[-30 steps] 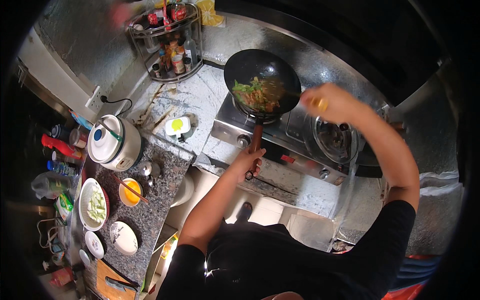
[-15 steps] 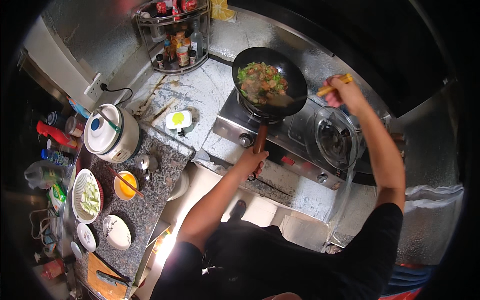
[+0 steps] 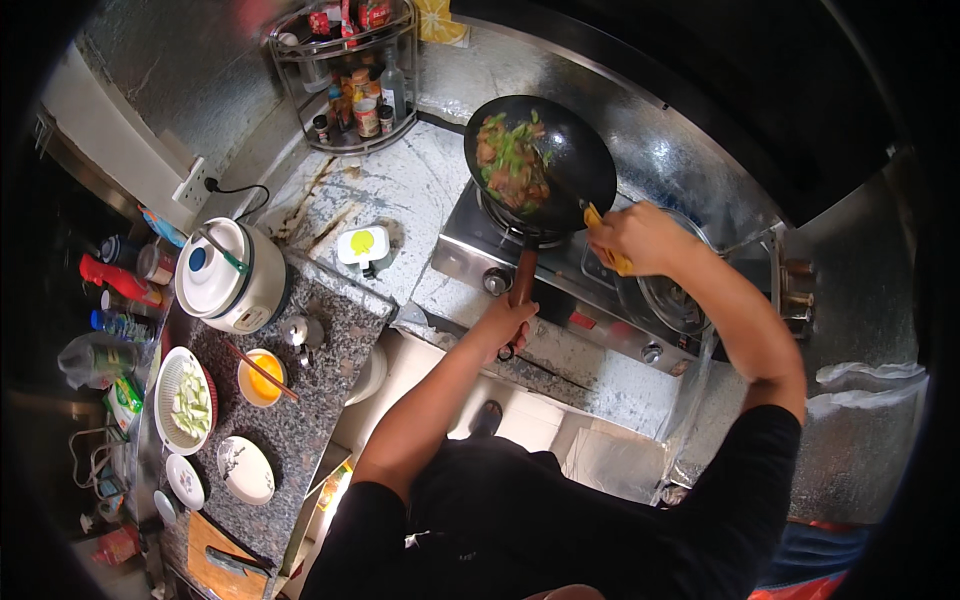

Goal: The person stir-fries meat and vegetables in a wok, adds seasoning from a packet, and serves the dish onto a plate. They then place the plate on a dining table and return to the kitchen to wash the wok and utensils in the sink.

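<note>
A black wok (image 3: 585,150) with a wooden handle (image 3: 525,270) stands on the left burner of the gas stove (image 3: 460,245). Chopped green and brown food (image 3: 515,160) is heaped on its left side, blurred by motion. My left hand (image 3: 512,325) is closed round the end of the wok's handle. Beyond the wok's lower right rim, my right hand (image 3: 640,240) grips a yellow-handled spatula (image 3: 594,216); its blade is hard to make out against the dark pan. Partly behind my right forearm, a clear glass lid (image 3: 675,305) lies over the right side of the stove.
A rice cooker (image 3: 225,285), a bowl of beaten egg (image 3: 250,385) with chopsticks, a basket (image 3: 168,425) of cut vegetables, plates (image 3: 245,470) and a knife (image 3: 235,560) on a cutting board (image 3: 205,570) occupy the left counter. A seasoning rack (image 3: 350,140) stands in the back corner.
My right hand has come left and down from above the glass lid to the wok's right rim, bringing the spatula. The food has shifted left in the wok. My left hand keeps its hold.
</note>
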Available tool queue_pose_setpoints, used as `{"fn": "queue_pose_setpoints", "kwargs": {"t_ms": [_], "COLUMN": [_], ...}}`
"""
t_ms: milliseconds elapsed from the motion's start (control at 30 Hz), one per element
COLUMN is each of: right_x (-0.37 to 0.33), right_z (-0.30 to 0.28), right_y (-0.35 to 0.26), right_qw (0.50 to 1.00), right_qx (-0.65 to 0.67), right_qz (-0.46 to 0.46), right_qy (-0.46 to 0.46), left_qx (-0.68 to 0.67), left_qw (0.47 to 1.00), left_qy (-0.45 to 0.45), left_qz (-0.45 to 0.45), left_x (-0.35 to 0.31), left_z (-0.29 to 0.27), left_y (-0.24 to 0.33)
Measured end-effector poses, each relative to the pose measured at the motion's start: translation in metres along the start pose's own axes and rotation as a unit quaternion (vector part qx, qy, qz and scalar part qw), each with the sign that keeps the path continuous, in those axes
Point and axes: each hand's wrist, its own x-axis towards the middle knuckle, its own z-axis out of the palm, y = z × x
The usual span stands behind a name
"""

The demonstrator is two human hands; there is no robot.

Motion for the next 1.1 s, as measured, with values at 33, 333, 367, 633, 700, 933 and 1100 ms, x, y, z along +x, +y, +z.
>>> {"fn": "queue_pose_setpoints", "kwargs": {"t_ms": [33,333,367,633,700,933,1100], "right_x": [-0.007,-0.013,0.000,-0.031,-0.025,0.011,0.029], "right_z": [-0.012,-0.031,-0.008,-0.016,-0.035,0.068,0.021], "right_y": [-0.003,0.063,0.060,0.047,0.040,0.033,-0.002], "right_qw": [1.000,0.629,0.577,0.651,0.716,0.818,0.968], "right_qx": [0.014,0.617,0.644,0.567,0.521,0.391,0.100], "right_qz": [0.001,0.451,0.457,0.451,0.446,0.284,0.142], "right_qy": [0.015,0.144,0.209,0.226,0.128,0.312,0.183], "left_qx": [0.000,0.009,0.005,0.002,-0.004,0.000,-0.016], "left_qw": [1.000,1.000,1.000,1.000,1.000,1.000,1.000], "left_qy": [0.002,-0.006,-0.008,0.002,0.011,-0.026,-0.010], "left_qz": [0.000,0.002,0.002,0.012,0.011,0.002,0.007], "left_x": [-0.001,-0.007,-0.007,-0.005,-0.006,-0.002,-0.002], "left_z": [0.001,0.002,0.004,-0.005,-0.008,0.004,-0.011], "left_y": [0.003,0.009,0.008,0.005,0.002,0.003,0.002]}}
